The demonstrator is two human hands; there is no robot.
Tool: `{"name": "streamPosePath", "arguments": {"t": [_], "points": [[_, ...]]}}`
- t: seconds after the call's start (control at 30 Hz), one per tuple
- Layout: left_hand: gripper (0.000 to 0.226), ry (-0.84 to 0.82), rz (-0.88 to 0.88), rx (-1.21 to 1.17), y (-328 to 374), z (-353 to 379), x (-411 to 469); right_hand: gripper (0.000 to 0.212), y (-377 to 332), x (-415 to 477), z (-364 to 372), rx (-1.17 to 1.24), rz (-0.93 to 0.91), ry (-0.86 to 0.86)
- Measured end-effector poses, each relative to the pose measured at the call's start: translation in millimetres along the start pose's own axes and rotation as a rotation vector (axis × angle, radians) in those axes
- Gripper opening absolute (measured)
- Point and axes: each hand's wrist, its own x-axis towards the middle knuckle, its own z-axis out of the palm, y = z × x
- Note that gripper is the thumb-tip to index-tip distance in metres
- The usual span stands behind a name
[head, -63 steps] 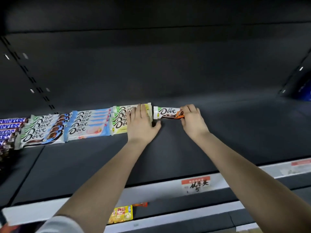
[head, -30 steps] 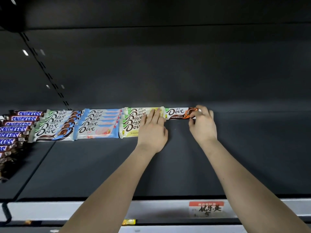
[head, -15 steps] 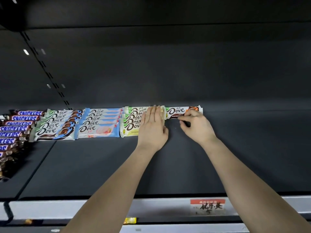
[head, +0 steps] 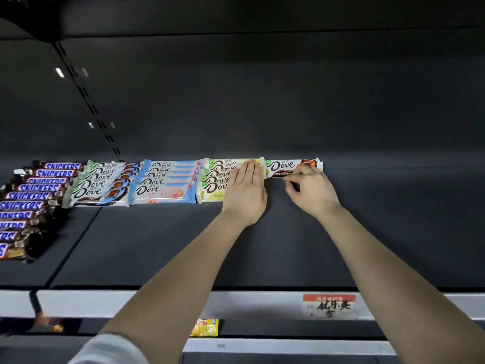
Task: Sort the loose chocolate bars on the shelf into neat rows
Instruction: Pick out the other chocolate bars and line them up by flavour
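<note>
Two hands reach deep onto a dark shelf (head: 157, 245). The left hand (head: 245, 195) lies flat, fingers straight, on the right end of the yellow chocolate bars (head: 212, 189). The right hand (head: 312, 190), fingers curled, pinches the front edge of a brown chocolate bar (head: 280, 165) lying just right of that row, near the back wall. Further left sit rows of blue chocolate bars (head: 162, 191) and Snickers bars (head: 26, 197).

A red-and-white price label (head: 329, 306) sits on the white rail (head: 131, 302), with a yellow packet (head: 204, 327) below it.
</note>
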Motion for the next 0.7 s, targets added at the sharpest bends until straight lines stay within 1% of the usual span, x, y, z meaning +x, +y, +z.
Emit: {"name": "streamPosePath", "arguments": {"t": [0.07,0.13,0.2,0.27,0.33,0.47,0.57,0.7], "points": [[0.060,-0.025,0.029,-0.012,-3,-2,1,0.028,-6,-1,-2,-0.043,0.009,-0.033],[0.064,-0.040,0.049,-0.088,-5,-6,2,0.028,-14,-2,-5,-0.070,0.008,-0.052],[0.068,-0.009,0.046,-0.227,-7,-12,0,0.028,-27,-3,-8,-0.050,0.008,-0.012],[0.068,0.043,0.048,-0.294,-12,-19,-1,0.027,-45,-2,-11,-0.029,-0.002,0.063],[0.064,0.094,0.066,-0.262,-22,-27,-4,0.027,-64,1,-13,-0.044,-0.037,0.107],[0.061,0.187,0.050,-0.201,-62,-48,-13,0.028,-109,14,-9,-0.032,-0.097,0.122],[0.057,0.234,0.015,-0.148,-107,-64,-25,0.027,-152,24,3,-0.003,-0.146,0.117],[0.055,0.244,-0.069,-0.081,-175,-84,-45,0.029,-216,38,28,0.035,-0.215,0.079]]}}
